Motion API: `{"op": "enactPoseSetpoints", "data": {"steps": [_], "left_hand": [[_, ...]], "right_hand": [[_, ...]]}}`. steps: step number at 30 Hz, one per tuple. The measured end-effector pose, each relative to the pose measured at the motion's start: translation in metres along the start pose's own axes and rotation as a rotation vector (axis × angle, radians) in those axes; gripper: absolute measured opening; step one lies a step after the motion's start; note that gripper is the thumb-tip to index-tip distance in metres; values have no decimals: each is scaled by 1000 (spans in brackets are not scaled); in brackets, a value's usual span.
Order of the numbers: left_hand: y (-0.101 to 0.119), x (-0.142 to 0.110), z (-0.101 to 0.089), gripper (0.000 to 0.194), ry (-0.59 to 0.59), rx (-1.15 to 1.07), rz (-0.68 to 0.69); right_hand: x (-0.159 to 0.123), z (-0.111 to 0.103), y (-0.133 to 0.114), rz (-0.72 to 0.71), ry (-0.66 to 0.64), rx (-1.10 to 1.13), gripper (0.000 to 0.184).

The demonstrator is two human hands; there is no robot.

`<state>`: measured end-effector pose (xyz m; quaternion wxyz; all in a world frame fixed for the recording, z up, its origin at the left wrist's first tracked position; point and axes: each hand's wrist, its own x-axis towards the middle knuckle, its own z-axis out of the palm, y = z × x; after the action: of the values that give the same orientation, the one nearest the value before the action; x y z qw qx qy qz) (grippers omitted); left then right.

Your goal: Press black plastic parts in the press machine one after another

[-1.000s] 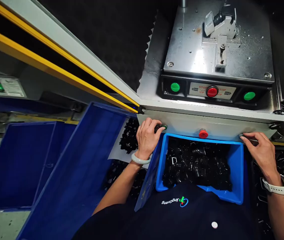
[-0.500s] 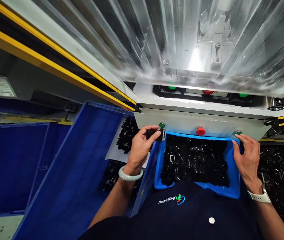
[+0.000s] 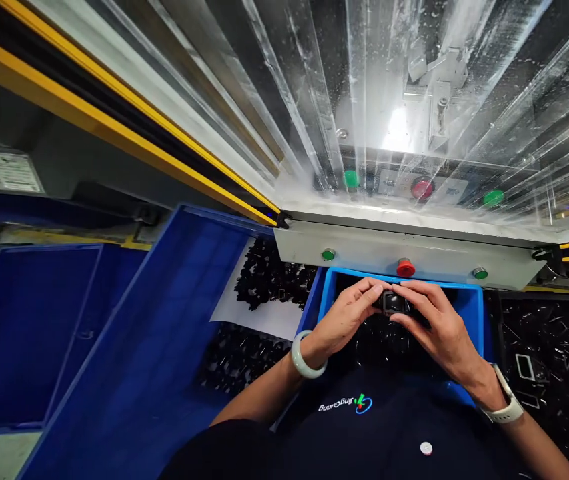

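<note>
Both my hands meet over the light blue bin (image 3: pixel 469 308) of small black plastic parts, just below the machine's front panel. My left hand (image 3: pixel 347 319) and my right hand (image 3: pixel 434 323) pinch one small black part (image 3: pixel 393 303) between their fingertips, fingers curled around it. A pale bangle sits on my left wrist and a white watch on my right. The panel above carries a green button (image 3: pixel 328 255), a red button (image 3: pixel 405 268) and another green button (image 3: pixel 479 273). A clear guard (image 3: pixel 414 100) is down over the metal work plate.
A large dark blue crate (image 3: pixel 164 333) stands at my left with black parts on white paper inside. A second blue crate (image 3: pixel 34 327) lies further left. More black parts (image 3: pixel 544 347) fill a dark tray at my right. Yellow rails run along the machine frame.
My hands left the two green buttons and came together over the bin, closing on one black part. The clear guard came down over the work plate.
</note>
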<state>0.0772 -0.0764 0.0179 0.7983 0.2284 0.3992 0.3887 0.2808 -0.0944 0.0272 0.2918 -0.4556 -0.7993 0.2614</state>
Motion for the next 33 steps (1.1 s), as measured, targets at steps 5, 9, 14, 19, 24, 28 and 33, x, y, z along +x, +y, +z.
{"op": "enactPoseSetpoints", "data": {"steps": [5, 9, 14, 19, 24, 28, 33], "left_hand": [[1, 0, -3, 37, -35, 6, 4], [-4, 3, -3, 42, -29, -14, 0], [-9, 13, 0, 37, 82, 228, 138], [11, 28, 1, 32, 97, 346, 170], [54, 43, 3, 32, 103, 325, 297], [106, 76, 13, 25, 139, 448, 558], [186, 153, 35, 20, 270, 487, 829]], "right_hand": [[4, -8, 6, 97, -42, 136, 45], [3, -8, 12, 173, -67, 206, 41], [9, 0, 14, 72, -11, 71, 42], [25, -6, 14, 5, 21, 39, 45], [67, -31, 20, -78, 158, -4, 35], [175, -64, 38, -40, 450, -185, 27], [335, -107, 72, 241, 584, -291, 69]]}}
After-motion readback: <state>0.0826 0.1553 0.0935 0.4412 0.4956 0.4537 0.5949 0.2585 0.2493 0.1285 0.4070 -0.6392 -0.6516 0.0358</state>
